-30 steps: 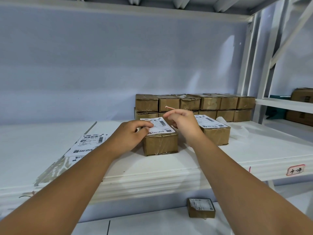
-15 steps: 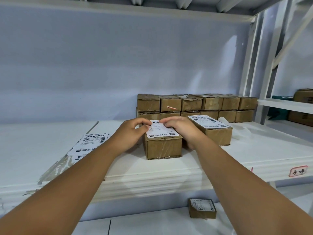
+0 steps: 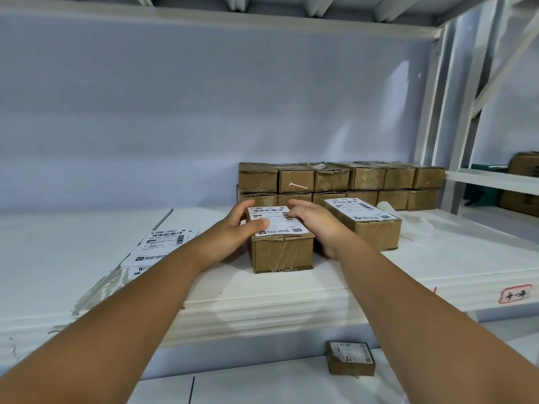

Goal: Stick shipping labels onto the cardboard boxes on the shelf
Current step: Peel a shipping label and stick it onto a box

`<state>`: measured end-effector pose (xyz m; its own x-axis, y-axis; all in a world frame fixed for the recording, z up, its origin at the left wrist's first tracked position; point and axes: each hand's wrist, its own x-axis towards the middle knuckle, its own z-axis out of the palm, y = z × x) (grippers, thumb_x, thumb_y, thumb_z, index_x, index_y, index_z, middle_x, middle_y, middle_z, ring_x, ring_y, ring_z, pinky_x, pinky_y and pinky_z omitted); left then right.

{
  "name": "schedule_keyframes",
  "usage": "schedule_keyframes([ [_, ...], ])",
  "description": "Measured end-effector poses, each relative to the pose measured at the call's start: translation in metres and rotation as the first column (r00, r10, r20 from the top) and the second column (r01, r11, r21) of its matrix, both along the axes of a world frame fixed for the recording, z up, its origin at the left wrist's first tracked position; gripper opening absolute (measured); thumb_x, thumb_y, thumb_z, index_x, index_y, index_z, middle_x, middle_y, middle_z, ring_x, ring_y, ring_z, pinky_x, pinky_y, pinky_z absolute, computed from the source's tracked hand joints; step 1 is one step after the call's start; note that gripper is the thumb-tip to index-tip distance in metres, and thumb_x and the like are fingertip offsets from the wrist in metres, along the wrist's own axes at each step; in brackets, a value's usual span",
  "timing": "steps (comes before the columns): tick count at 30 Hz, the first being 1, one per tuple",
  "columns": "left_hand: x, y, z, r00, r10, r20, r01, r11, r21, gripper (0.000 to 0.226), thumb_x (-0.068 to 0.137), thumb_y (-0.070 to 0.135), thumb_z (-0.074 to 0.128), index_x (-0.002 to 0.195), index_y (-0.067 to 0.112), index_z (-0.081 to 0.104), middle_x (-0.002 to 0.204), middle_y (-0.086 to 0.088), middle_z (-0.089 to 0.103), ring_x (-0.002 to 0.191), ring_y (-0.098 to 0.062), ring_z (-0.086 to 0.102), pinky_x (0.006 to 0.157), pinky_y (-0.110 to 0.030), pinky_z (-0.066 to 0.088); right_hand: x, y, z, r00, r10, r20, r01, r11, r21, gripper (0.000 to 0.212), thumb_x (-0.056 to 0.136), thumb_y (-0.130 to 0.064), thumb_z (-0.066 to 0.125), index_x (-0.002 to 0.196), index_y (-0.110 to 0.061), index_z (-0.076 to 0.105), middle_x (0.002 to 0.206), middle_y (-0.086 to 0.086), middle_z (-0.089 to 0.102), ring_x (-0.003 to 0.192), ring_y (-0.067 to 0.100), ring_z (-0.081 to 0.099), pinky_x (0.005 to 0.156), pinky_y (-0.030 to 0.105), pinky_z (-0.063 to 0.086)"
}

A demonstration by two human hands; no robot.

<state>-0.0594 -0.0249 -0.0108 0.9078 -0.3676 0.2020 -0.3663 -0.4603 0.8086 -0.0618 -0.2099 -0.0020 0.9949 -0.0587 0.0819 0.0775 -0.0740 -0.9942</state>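
Left of frame: loose labels (image 3: 163,243) fanned in a pile on the white shelf (image 3: 262,298), well apart from the boxes.

Left hand (image 3: 233,228): grips the centre box (image 3: 281,253) at its left side. Thumb lies flat across the left part of the stuck label (image 3: 277,221), fingers (image 3: 245,206) curled round the box's far left edge.

Centre box sits mid-frame, near the shelf's front edge, label flat on its top face, barcode toward the back.

Right hand (image 3: 320,225): palm along the box's right side, fingers (image 3: 299,205) close together and nearly straight, resting on the label's far right corner. Not clamped on anything.

Just right of that hand: second labelled box (image 3: 370,228), label on top. Crumpled white paper (image 3: 420,225) beside it, further right.

Behind, against the wall: back stack (image 3: 341,182) of plain cardboard boxes, two rows high, unlabelled on the faces that show.

Lower right: small labelled box (image 3: 351,358) on the lower shelf; red-bordered tag (image 3: 514,293) on the shelf's front edge.
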Motion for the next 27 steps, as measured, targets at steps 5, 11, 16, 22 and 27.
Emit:
schedule_keyframes([
  [5,-0.008,0.001,0.0,0.988,-0.151,-0.042,0.15,0.989,-0.011,0.084,0.064,0.064,0.062,0.139,0.05,0.026,0.14,0.015,0.043,0.124,-0.004,0.045,0.109,-0.027,0.032,0.003,-0.001,-0.001,0.998,-0.055,0.029,0.055,0.999,-0.001,0.033,0.093,-0.012,0.054,0.126,-0.013,0.058,0.103,0.005,0.065,0.085,0.014,0.061,0.074,0.021,0.047],
  [11,-0.015,-0.001,0.003,0.989,-0.148,0.004,0.148,0.989,0.001,0.084,0.07,0.066,0.061,0.142,0.048,0.021,0.139,0.021,0.038,0.122,-0.006,0.046,0.093,-0.017,0.035,0.002,-0.002,-0.001,0.998,-0.036,0.056,0.033,0.998,0.058,0.019,0.096,-0.014,0.052,0.113,-0.015,0.061,0.093,0.001,0.065,0.082,0.013,0.061,0.075,0.022,0.048],
  [16,-0.01,-0.002,0.001,0.991,-0.004,0.136,0.003,1.0,0.009,0.09,0.067,0.067,0.051,0.146,0.038,0.019,0.144,0.014,0.037,0.121,-0.013,0.048,0.097,-0.025,0.035,0.001,0.0,0.002,0.998,0.05,0.03,-0.054,0.991,0.123,0.023,0.089,-0.011,0.055,0.106,-0.02,0.067,0.111,0.01,0.068,0.102,0.025,0.063,0.094,0.038,0.048],
  [22,-0.008,-0.003,0.001,0.98,0.015,0.198,-0.007,0.999,-0.043,0.083,0.07,0.063,0.047,0.143,0.03,0.027,0.134,0.017,0.038,0.117,-0.002,0.043,0.079,-0.007,0.038,-0.005,-0.004,0.004,0.988,0.146,-0.049,-0.127,0.95,0.287,0.02,0.089,-0.017,0.055,0.107,-0.019,0.064,0.102,0.008,0.067,0.09,0.022,0.061,0.087,0.032,0.05],
  [27,0.001,0.003,0.002,0.962,0.095,0.257,-0.071,0.992,-0.102,0.09,0.063,0.084,0.041,0.134,0.03,0.04,0.141,0.001,0.039,0.119,-0.018,0.052,0.1,-0.039,0.044,-0.006,0.0,0.002,0.974,0.225,-0.01,-0.213,0.935,0.282,0.048,0.091,-0.026,0.058,0.137,-0.025,0.044,0.11,0.009,0.061,0.095,0.022,0.058,0.08,0.031,0.049],
])
